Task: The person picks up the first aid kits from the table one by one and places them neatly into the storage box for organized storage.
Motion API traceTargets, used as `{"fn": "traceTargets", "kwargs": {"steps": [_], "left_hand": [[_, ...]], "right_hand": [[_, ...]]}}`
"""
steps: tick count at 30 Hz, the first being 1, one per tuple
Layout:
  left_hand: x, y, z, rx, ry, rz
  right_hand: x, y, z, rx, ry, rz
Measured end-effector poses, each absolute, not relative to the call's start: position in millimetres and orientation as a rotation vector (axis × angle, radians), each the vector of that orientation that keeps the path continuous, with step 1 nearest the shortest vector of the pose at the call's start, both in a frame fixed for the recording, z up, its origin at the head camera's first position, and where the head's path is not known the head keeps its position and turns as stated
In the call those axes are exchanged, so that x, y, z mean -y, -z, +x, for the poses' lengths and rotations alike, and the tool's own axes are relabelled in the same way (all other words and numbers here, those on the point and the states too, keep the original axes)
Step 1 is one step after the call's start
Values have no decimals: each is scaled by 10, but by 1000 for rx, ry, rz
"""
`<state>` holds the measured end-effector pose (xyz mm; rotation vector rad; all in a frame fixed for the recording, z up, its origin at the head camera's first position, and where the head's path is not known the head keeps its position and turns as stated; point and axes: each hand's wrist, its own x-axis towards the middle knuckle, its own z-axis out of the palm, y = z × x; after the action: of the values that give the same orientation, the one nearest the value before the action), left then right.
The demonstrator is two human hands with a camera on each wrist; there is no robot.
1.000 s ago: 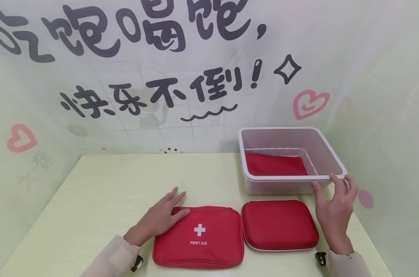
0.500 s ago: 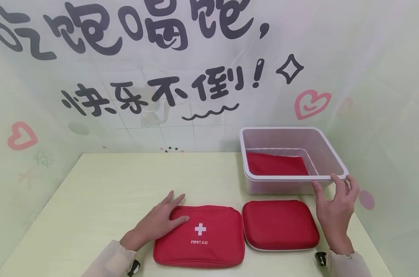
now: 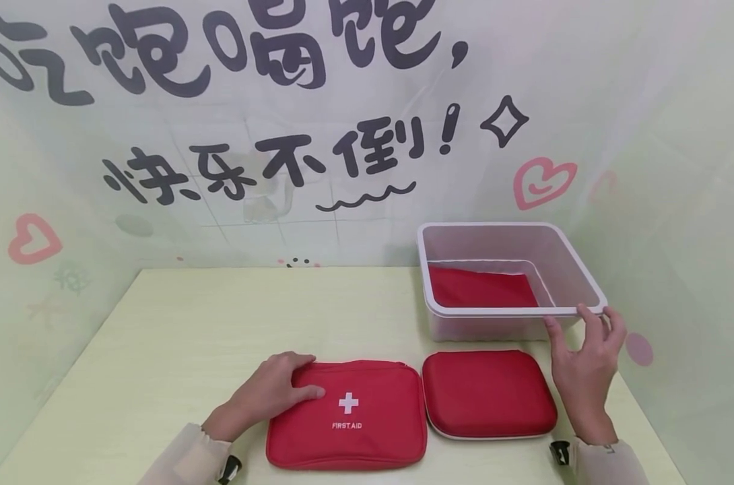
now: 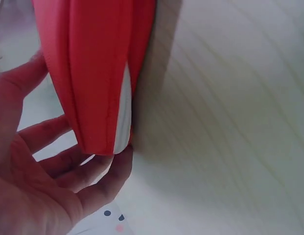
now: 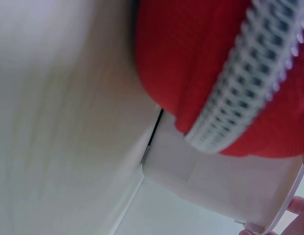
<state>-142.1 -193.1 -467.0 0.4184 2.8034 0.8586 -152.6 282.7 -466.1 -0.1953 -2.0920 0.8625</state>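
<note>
My left hand [image 3: 271,386] holds the far left corner of a soft red first aid bag [image 3: 373,441], its thumb on top near the white cross. In the left wrist view, its fingers [image 4: 110,181] curl round the end of the bag [image 4: 93,73]. My right hand [image 3: 587,370] pinches the front right corner of a white plastic bin [image 3: 494,330], fingertips on the rim and thumb below it. Inside the bin lies a flat red piece [image 3: 482,288]. A hard red zip case [image 3: 490,394] sits between the bin and me, its zipper [image 5: 240,81] large in the right wrist view.
All of this stands on a pale yellow-green table [image 3: 179,323]. Behind it hangs a printed backdrop [image 3: 367,236] with dark lettering and pink hearts, and it also closes off both sides. The bin stands at the back right, close to the right side.
My left hand has drawn back slightly toward me, and its spread fingers have curled round the far left corner of the first aid bag. The right hand stays at the bin's rim.
</note>
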Motion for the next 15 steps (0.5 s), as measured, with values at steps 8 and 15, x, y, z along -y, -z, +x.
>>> {"fn": "traceTargets", "kwargs": {"steps": [8, 15], "left_hand": [[1905, 4656, -1444, -2833, -896, 325], [2009, 4700, -1494, -2704, -1044, 395]], "right_hand": [[-2811, 4636, -1515, 2116, -854, -204], [-2807, 4626, -1511, 2112, -861, -205]]}}
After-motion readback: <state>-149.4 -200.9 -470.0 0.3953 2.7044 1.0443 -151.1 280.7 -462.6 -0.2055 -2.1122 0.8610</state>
